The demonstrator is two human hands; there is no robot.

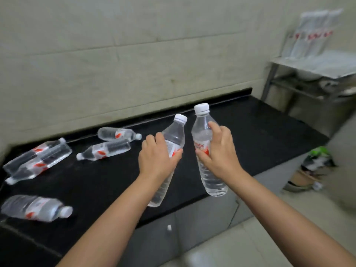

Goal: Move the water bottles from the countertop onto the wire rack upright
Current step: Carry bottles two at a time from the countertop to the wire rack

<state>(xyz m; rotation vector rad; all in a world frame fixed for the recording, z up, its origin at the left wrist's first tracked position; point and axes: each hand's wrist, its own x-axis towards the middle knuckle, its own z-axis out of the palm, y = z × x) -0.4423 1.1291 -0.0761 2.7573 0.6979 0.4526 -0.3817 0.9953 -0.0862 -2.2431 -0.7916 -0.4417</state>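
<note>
a black worktop runs along a pale tiled wall, with grey cabinet doors below and a light floor to the right. the left hand has its fingers wrapped round a tilted water bottle; the right hand has its fingers wrapped round a nearly upright second bottle, both lifted above the worktop. five more bottles lie on their sides to the left. the wire rack, blurred, stands at the far right with upright bottles on top.
</note>
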